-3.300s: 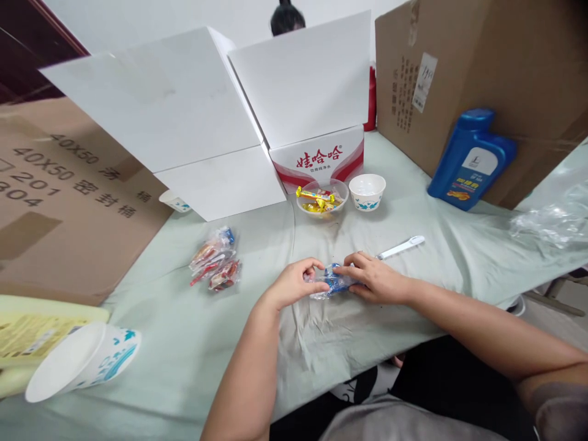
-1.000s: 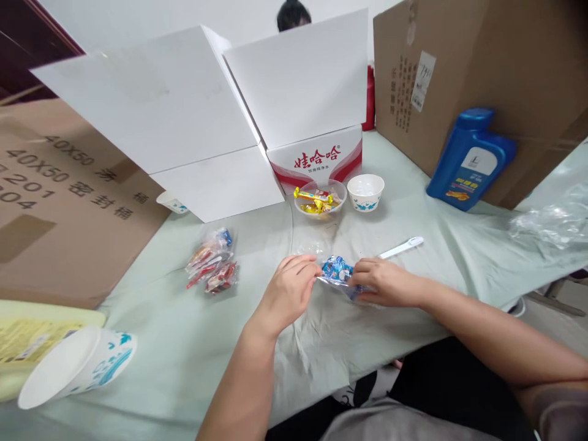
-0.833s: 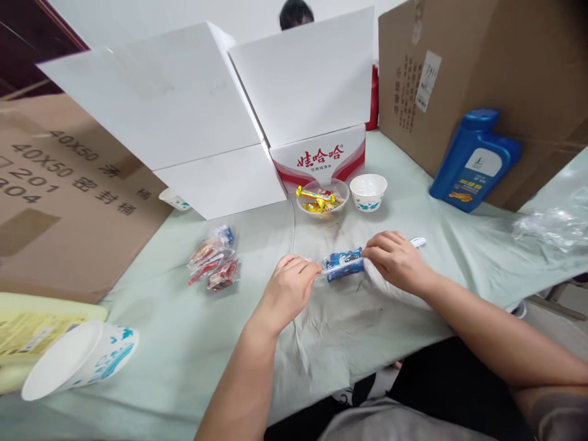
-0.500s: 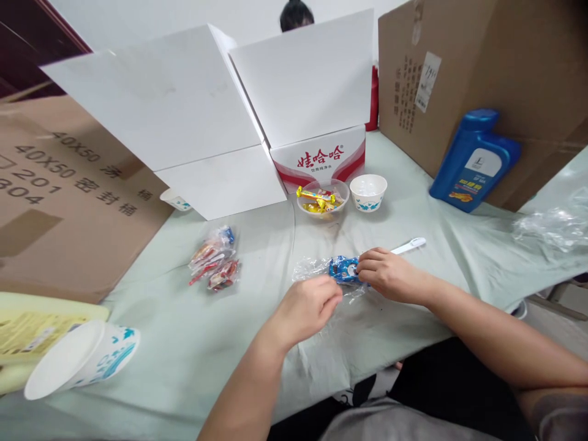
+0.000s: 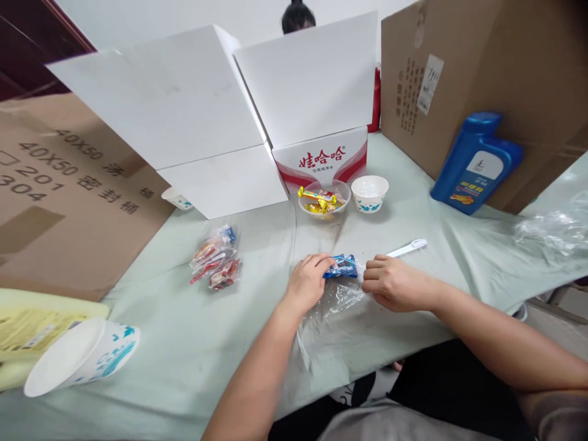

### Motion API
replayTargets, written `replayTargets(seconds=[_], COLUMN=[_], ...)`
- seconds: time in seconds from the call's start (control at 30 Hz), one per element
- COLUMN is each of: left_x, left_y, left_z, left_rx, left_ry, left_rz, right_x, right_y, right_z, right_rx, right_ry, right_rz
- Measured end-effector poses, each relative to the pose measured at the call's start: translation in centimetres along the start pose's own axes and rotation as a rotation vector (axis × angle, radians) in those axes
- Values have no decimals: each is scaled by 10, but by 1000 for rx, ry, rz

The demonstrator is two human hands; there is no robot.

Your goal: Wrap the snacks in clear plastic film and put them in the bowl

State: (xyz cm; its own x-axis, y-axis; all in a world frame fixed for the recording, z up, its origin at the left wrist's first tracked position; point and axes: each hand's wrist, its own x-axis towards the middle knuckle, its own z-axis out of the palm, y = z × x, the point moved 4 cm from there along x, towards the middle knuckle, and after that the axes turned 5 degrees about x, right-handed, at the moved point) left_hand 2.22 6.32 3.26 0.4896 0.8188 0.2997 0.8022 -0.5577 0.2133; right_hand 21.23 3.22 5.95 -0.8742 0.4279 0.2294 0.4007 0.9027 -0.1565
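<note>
On the cloth in front of me lies a small blue snack packet (image 5: 342, 267) on or in a crinkled clear plastic bag (image 5: 337, 298). My left hand (image 5: 307, 283) has its fingers closed on the packet's left end, hiding that part. My right hand (image 5: 395, 284) is curled just right of the packet, its fingertips pinching the right edge of the clear bag. Behind the right hand lies a white plastic cutter (image 5: 408, 247), partly covered by that hand.
Several wrapped snacks (image 5: 217, 257) lie to the left. At the back stand a clear bowl of yellow-wrapped sweets (image 5: 324, 199), a paper cup (image 5: 370, 195) and white boxes (image 5: 215, 98). A blue bottle (image 5: 475, 164) stands right; a tipped paper cup (image 5: 82, 358) lies near left.
My left hand has moved up and forward onto the blue packet. My right hand has come off the packet and shifted slightly right and down. The packet now lies at a different angle.
</note>
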Motion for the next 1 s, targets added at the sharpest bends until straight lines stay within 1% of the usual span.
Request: replayTargets(seconds=[0.1,0.23,0.33,0.4,0.47,0.57,0.63,0.67,0.73,0.8,0.83,0.9,0.93,0.97,1.0], left_x=[1,2,1,1,1,2,1,0,-3,-5,-6,-6,-7,-7,-7], left_y=[-6,-11,-13,-14,-17,-35,-55,-67,-86,-93,-91,-78,-67,-57,-46], left_z=[-2,-2,-2,-4,-3,1,6,8,7,1,-5,-20,-28,-34,-39], left_rx=[-29,-148,-243,-285,-344,-530,-609,-596,-500,-345,-257,-77,-9,22,22], left_ry=[11,5,-11,1,12,37,93,131,206,277,316,400,427,425,382], left_rz=[-35,-58,-109,-143,-189,-334,-502,-593,-742,-794,-779,-691,-631,-573,-525], right_x=[-5,-13,-14,-12,-10,-11,-12,-12,-14,-15,-16,-18,-19,-19,-18], right_y=[8,12,13,15,21,31,37,39,43,46,48,50,50,51,51], right_z=[-2,-1,0,1,3,12,19,21,24,24,23,21,18,13,9], right_rx=[29,159,184,143,62,-8,13,27,49,62,64,62,59,57,57], right_ry=[-42,-198,-286,-273,-232,-237,-264,-267,-265,-276,-288,-294,-264,-201,-110], right_rz=[106,253,341,416,531,688,743,766,805,829,842,862,870,873,854])
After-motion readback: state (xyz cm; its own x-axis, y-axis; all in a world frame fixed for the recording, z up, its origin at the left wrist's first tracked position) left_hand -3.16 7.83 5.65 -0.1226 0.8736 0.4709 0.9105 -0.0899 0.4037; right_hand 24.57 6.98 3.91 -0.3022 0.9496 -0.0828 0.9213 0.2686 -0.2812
